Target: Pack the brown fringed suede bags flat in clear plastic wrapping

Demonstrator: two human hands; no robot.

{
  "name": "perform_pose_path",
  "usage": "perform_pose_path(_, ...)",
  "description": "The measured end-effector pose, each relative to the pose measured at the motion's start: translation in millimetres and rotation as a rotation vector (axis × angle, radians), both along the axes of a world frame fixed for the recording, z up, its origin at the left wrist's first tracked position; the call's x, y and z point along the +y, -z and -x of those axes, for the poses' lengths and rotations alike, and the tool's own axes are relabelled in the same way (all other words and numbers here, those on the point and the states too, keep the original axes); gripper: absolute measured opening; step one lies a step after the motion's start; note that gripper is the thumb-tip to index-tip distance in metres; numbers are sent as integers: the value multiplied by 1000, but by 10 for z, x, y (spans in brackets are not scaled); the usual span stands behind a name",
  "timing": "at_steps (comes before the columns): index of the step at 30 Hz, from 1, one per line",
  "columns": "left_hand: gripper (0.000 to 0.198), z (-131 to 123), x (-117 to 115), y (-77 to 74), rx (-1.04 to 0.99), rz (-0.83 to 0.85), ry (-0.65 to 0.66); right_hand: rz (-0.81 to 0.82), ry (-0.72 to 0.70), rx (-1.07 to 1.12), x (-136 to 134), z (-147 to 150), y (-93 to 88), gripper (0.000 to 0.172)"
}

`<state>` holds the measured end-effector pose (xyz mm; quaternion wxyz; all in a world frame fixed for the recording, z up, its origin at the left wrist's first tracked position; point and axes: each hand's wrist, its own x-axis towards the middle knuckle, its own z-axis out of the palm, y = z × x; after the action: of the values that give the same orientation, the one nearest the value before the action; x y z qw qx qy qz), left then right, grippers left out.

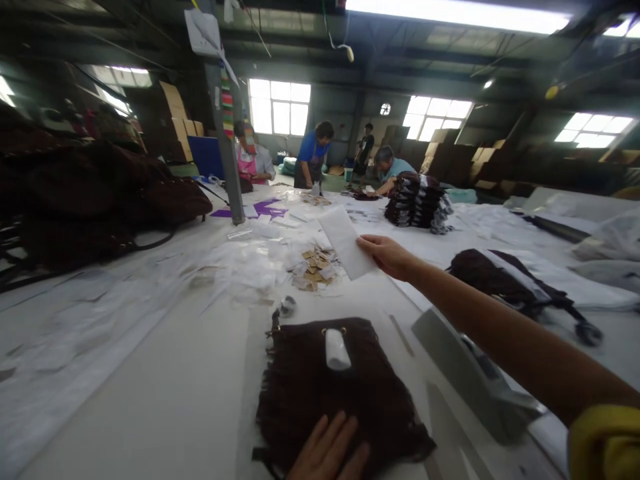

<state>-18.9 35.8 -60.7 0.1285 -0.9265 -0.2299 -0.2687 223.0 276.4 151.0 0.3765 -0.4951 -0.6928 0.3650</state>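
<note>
A dark brown fringed bag point(325, 393) lies flat on the white table in front of me, on a thin clear sheet. White wrapping point(337, 350) covers a piece near its top, between two small metal rings. My left hand point(333, 450) rests on the bag's lower part with fingers stretched out. My right hand point(387, 257) reaches forward and pinches a white rectangular sheet point(347, 241) by its edge, above the table. Just left of that sheet lies a heap of small tan tags and clear packets point(316, 267).
A grey box-shaped device point(470, 380) stands right of the bag. Another wrapped brown bag point(510, 277) lies farther right, behind it a stack of brown bags point(417, 200). Brown bags point(100, 193) pile at left near a metal post point(230, 147). Several people stand beyond the table.
</note>
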Motion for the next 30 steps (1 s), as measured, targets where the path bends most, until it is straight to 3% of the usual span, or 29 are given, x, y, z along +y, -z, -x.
perform_pose_path(3,55,57,-108,-154,-45,128,-64,154,-78,246,-822,-95,8,41)
perform_pose_path(6,61,147,-176,-311,-31,267,-115,124,-50,219,-1591,-195,7,37)
perform_pose_path(10,56,252,-93,-429,79,333,-50,-138,-79,-34,-2484,-214,124,23)
perform_pose_path(15,44,294,139,-771,87,601,-13,-558,-199,-405,-3230,-13,651,25)
perform_pose_path(18,43,283,297,-1053,116,813,61,-794,-209,-600,-3386,141,997,25)
perform_pose_path(22,45,262,474,-1294,195,978,155,-947,-112,-676,-3303,297,1293,25)
perform_pose_path(26,45,250,541,-1354,196,1027,230,-1013,-32,-701,-3053,396,1489,22)
perform_pose_path(30,44,250,457,-1269,163,986,252,-953,35,-730,-2868,475,1645,15)
